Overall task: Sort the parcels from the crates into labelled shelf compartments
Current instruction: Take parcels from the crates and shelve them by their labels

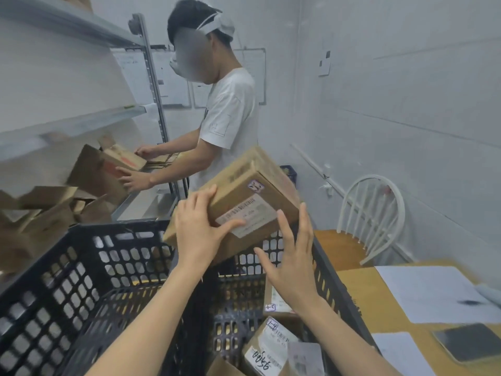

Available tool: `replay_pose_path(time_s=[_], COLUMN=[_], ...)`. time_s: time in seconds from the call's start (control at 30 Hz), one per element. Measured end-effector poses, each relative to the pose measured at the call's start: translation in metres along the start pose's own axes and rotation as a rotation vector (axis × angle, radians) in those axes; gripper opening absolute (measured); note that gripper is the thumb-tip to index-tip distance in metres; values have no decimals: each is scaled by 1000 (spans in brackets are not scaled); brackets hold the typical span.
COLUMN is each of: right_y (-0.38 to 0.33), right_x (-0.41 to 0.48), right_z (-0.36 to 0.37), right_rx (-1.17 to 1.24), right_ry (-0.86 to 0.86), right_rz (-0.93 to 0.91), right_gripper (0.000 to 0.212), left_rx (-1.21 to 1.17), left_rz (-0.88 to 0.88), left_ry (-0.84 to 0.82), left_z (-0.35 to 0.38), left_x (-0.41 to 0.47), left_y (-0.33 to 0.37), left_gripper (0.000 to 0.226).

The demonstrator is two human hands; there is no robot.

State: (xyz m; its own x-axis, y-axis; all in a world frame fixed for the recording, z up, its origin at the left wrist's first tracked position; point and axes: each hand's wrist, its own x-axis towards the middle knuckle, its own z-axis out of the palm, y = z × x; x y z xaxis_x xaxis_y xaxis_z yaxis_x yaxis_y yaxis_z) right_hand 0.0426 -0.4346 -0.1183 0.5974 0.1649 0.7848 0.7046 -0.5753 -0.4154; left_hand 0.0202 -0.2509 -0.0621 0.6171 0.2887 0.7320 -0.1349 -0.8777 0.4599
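The box (pixel 238 185) hangs tilted above the black crate (pixel 81 267), its long axis rising from lower left to upper right, label toward the camera. The left hand (pixel 195 232) grips its lower end, fingers over the top edge, thumb on the label. The right hand (pixel 292 264), fingers straight and spread, is just beside its lower-right edge.
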Motion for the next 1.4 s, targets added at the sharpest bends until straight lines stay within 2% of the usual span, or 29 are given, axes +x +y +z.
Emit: replay_pose_path(time_s=[0.17, 0.3, 0.37, 0.47, 0.53, 0.63, 0.7, 0.83, 1.1, 1.4], right_y=[-4, -4, -3, 0, 3, 7, 7, 11, 12, 8], right_x=[-1, -3, -4, -5, -4, -3, -2, -6, -9, -10], right_z=[-1, 3, 5, 6, 7, 10, 12, 17, 21, 24], right_rx=[183, 233, 255, 294, 326, 320, 309, 273, 244, 203], right_ry=[-120, -294, -369, -393, -379, -330, -330, -386, -432, -581], right_rz=[110, 142, 171, 247, 274, 300, 326, 349, 320, 292], right_gripper=[86, 76, 73, 73, 71, 65, 60, 56, 56, 77], left_rx=[-83, -252, -246, -275, -310, -326, -304, -207, -126, -172], left_rz=[-144, -326, -364, -372, -324, -211, -118, -100, -114, -197], left_ry=[-17, -45, -88, -184, -285, -529, -678, -824, -882, -898], left_z=[2, 11, 14, 13, 9, 4, 3, 2, 3, 3], left_x=[-5, -12, -15, -20, -23, -30, -33, -42, -56, -68], left_y=[0, -3, -7, -8, -9, -12, -16, -26, -30, -35], left_gripper=[87, 67, 63, 51, 66, 118, 132, 135, 145, 150])
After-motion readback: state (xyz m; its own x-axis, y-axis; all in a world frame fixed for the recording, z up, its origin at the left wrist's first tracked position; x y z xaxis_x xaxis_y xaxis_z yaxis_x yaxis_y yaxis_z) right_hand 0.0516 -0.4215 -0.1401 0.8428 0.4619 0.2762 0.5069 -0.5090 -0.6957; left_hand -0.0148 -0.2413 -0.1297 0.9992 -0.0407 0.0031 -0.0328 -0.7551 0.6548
